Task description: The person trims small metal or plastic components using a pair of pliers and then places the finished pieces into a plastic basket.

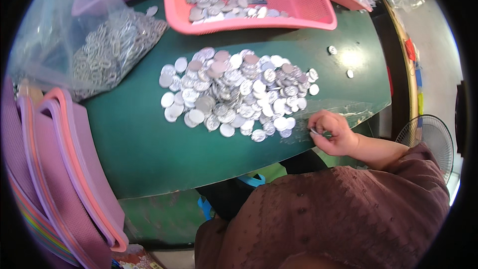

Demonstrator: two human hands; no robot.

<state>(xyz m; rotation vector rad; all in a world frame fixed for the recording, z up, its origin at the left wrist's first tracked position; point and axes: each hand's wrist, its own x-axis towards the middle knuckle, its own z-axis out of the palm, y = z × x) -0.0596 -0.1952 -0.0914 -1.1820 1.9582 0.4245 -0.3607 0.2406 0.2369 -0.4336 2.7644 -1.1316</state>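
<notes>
My right hand (334, 132) is above the near right edge of the table, its thumb and fingers pinched on a small silver disc (314, 131). Just left of it spreads a large heap of round silver metal discs (226, 92), some plain and some with a raised pattern. Two single discs (332, 50) lie apart on the far right of the tabletop. My left hand is out of the picture.
A pink basket (199, 28) with more discs stands at the back. Far left, a clear plastic bag (107, 52) holds many metal links. Stacked pink and purple baskets (82, 169) lean at the left edge. A fan (430, 137) stands right of the green table (149, 169).
</notes>
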